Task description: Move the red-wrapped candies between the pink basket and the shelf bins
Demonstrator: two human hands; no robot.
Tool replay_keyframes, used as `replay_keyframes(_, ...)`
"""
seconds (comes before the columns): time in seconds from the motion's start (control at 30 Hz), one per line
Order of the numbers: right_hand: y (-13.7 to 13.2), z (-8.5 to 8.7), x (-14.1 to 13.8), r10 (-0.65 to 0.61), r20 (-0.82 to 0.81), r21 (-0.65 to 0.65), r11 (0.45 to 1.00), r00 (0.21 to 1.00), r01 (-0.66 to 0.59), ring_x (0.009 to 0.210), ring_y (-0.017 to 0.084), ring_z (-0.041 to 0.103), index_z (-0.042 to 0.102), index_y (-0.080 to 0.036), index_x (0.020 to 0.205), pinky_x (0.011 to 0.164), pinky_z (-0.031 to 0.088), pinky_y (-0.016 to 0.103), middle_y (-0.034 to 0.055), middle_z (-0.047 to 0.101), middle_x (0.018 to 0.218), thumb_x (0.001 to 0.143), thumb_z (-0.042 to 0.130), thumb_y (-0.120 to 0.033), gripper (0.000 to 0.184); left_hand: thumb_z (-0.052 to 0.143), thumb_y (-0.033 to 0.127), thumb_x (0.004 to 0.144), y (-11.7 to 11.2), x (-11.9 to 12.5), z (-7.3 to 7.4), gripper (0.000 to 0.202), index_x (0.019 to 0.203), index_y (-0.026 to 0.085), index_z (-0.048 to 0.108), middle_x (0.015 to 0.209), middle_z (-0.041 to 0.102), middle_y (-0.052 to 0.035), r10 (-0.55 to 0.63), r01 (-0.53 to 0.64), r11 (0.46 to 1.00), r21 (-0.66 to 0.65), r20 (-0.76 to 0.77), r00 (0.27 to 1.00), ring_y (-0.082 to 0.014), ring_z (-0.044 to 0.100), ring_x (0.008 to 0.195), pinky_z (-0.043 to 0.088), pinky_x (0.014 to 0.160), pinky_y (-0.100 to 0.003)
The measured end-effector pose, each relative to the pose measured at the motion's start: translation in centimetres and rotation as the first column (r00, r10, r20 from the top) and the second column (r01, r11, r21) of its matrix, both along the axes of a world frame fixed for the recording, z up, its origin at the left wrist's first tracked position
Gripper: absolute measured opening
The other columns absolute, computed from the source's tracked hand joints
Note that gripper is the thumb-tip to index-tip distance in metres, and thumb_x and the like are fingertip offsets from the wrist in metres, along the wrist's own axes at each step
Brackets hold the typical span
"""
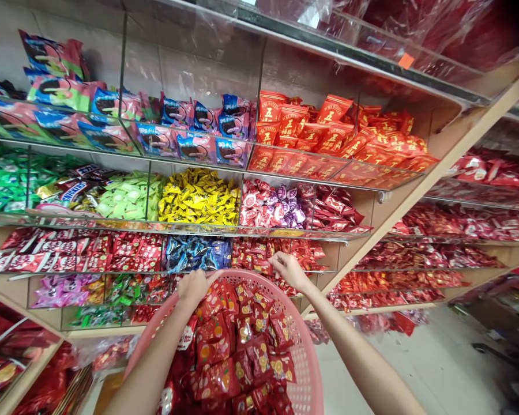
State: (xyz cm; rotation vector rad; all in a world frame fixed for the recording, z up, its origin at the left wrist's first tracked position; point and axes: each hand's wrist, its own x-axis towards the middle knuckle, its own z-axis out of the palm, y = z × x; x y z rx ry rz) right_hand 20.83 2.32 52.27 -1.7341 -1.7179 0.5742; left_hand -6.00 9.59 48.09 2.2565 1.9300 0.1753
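A pink mesh basket (305, 369) sits at the bottom centre of the view, its far rim just in front of the lowest shelf bins. It is filled almost to the rim with red packets (237, 351), printed with gold and orange roundels and lying loosely over one another.

The left grip (194, 288) is curled over the far left of the rim and touches it; the fingers are bent, but whether anything is clasped cannot be told. The right grip (288, 272) is held above the far right of the rim, relaxed and with nothing seen in it. Its fingers (273, 259) are touching or just beside a bin of red-wrapped sweets (259, 253); which of the two cannot be told.

Tiered acrylic shelves (177, 228) rise beyond the basket. Blue-wrapped sweets (194, 253) are kept just left of the red bin, with yellow sweets (199, 199) on the tier above. Snickers bars (64, 193) are stocked toward that tier's left end. Biscuit packs (190, 144) and red pouches (307, 124) are displayed along the top tier. The floor (415, 369) is seen to the right of the basket.
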Motion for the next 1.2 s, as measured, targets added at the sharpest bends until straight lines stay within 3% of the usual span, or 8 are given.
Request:
replay_keyframes(0.1,-3.0,-0.4,-0.4,0.047,-0.281,-0.118,0.990,0.959,-0.083,0.040,0.009,0.046,0.049,-0.017,0.071,0.046,0.032,0.020,-0.0047,0.049,0.044,0.079,0.043,-0.054,0.038,0.015,0.073,0.071,0.0,0.0,0.0,0.082,0.084,0.012,0.067,0.088,0.065,-0.0191,0.007,-0.007,1.000,-0.006,-0.001,1.000,-0.0328,0.060,0.086,0.044,0.072,-0.040)
replay_keyframes(0.23,-6.9,-2.0,-0.8,0.016,-0.461,-0.322,0.929,0.887,-0.184,0.037,0.008,0.045,0.048,-0.017,0.068,0.040,0.029,0.019,-0.0073,0.046,0.042,0.068,0.054,-0.059,0.043,0.015,0.073,0.071,0.0,0.1,-0.1,0.082,0.084,0.012,0.067,0.087,0.065,-0.0193,0.014,-0.014,1.000,0.005,0.000,1.000,-0.0332,0.060,0.085,0.044,0.071,-0.040)
replay_keyframes(0.4,-9.8,-3.9,-0.9,-0.125,-0.523,-0.444,0.884,0.843,-0.144,0.035,0.007,0.044,0.048,-0.016,0.066,0.037,0.028,0.018,-0.0076,0.046,0.042,0.062,0.059,-0.059,0.044,0.015,0.074,0.071,0.0,0.1,-0.2,0.082,0.083,0.012,0.067,0.086,0.066,-0.0194,0.006,-0.006,1.000,0.018,0.004,1.000,-0.0338,0.060,0.084,0.044,0.071,-0.042)
replay_keyframes(0.63,-10.1,-4.8,-1.4,-0.248,-0.523,-0.479,0.877,0.816,-0.040,0.036,0.007,0.046,0.046,-0.017,0.065,0.036,0.027,0.016,-0.0063,0.049,0.040,0.062,0.060,-0.053,0.039,0.014,0.073,0.071,0.1,0.0,-0.2,0.082,0.082,0.012,0.067,0.084,0.066,-0.0185,-0.001,0.001,1.000,0.023,0.005,1.000,-0.0341,0.060,0.083,0.045,0.070,-0.042)
replay_keyframes(0.8,-9.6,-5.9,-2.0,-0.199,-0.327,-0.488,0.873,0.924,0.016,0.037,0.011,0.051,0.044,-0.018,0.067,0.037,0.031,0.019,-0.0040,0.053,0.043,0.073,0.049,-0.047,0.030,0.014,0.073,0.071,0.0,0.0,-0.1,0.082,0.082,0.012,0.067,0.085,0.066,-0.0187,-0.005,0.005,1.000,0.013,0.004,1.000,-0.0340,0.060,0.084,0.044,0.071,-0.042)
replay_keyframes(0.93,-8.6,-5.3,-1.9,-0.130,0.058,-0.353,0.925,0.990,0.142,0.047,0.012,0.057,0.049,-0.017,0.067,0.047,0.035,0.020,-0.0005,0.057,0.050,0.080,0.043,-0.032,0.020,0.014,0.073,0.071,0.0,0.1,0.1,0.081,0.082,0.012,0.067,0.087,0.065,-0.0190,-0.003,0.003,1.000,-0.003,0.006,1.000,-0.0343,0.060,0.086,0.043,0.072,-0.042)
replay_keyframes(1.07,-5.7,-3.3,-1.0,-0.187,0.419,-0.143,0.953,0.888,0.268,0.067,0.014,0.060,0.055,-0.017,0.068,0.056,0.035,0.020,0.0063,0.063,0.067,0.081,0.044,-0.027,0.020,0.014,0.073,0.071,-0.1,0.0,0.2,0.081,0.082,0.012,0.067,0.087,0.065,-0.0188,-0.002,0.002,1.000,-0.003,0.009,1.000,-0.0341,0.060,0.086,0.043,0.072,-0.042)
replay_keyframes(1.2,-1.0,-2.3,-0.5,-0.256,0.578,-0.084,0.926,0.775,0.368,0.077,0.016,0.061,0.058,-0.017,0.081,0.060,0.036,0.021,0.0095,0.064,0.080,0.083,0.042,-0.029,0.020,0.014,0.073,0.072,-0.1,0.0,0.1,0.081,0.082,0.012,0.067,0.086,0.066,-0.0189,-0.001,0.001,1.000,0.002,0.005,1.000,-0.0338,0.060,0.085,0.043,0.071,-0.041)
